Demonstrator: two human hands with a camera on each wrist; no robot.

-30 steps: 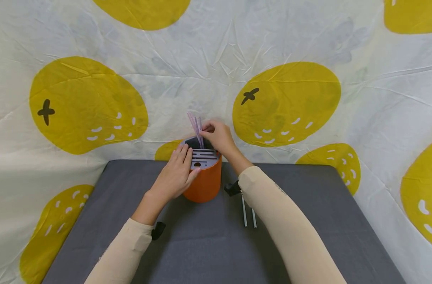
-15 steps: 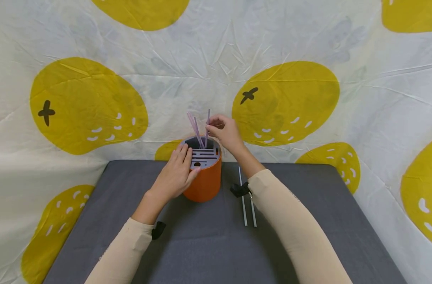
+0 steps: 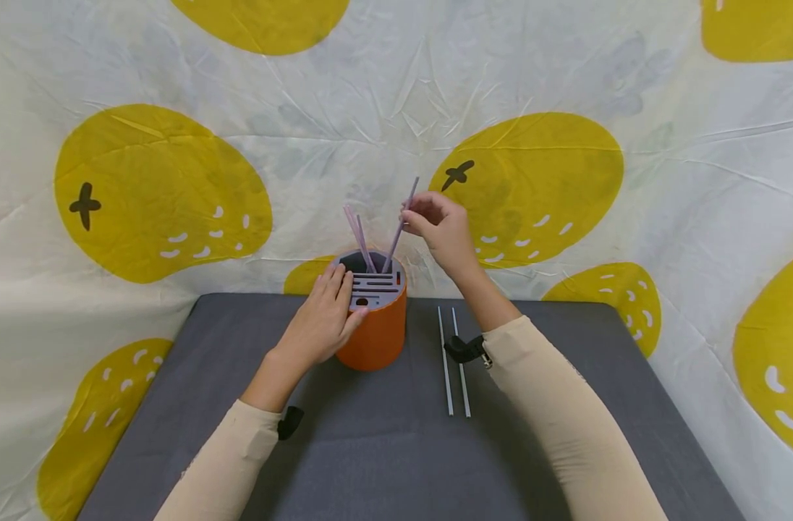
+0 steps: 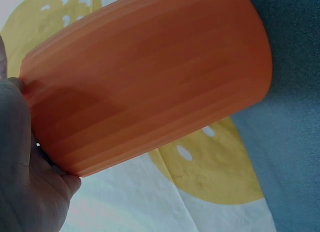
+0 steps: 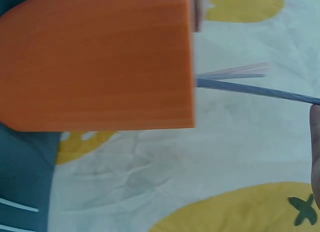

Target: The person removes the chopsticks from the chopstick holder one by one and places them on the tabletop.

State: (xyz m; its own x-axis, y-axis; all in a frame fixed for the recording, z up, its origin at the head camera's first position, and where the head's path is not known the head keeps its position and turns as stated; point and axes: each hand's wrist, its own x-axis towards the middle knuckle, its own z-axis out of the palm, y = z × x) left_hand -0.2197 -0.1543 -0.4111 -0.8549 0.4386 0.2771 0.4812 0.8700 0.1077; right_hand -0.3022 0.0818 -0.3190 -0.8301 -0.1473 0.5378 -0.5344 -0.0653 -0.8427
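An orange cylindrical holder (image 3: 372,340) with a grey slotted top (image 3: 380,291) stands upright near the table's back edge. My left hand (image 3: 321,318) rests on the left of that top, fingers straight, thumb at the front rim. Behind and to the right, above the holder, my right hand (image 3: 443,226) pinches a thin purple stick (image 3: 396,239) between thumb and fingers. The stick leans right, its lower end inside the holder's large back opening. Other thin pinkish-purple sticks (image 3: 357,228) stand in that same opening, leaning left. The right wrist view shows the pinched stick (image 5: 250,89) reaching from the rim to a fingertip.
Two thin silvery sticks (image 3: 446,376) lie side by side on the grey table (image 3: 370,449), right of the holder and partly under the right wrist's black strap (image 3: 463,350). A white cloth (image 3: 383,87) with yellow fruit prints hangs behind the table.
My right hand has drawn one purple stick away from the others, moving up and to the right, and the stick now tilts right. The left hand has stayed on the holder.
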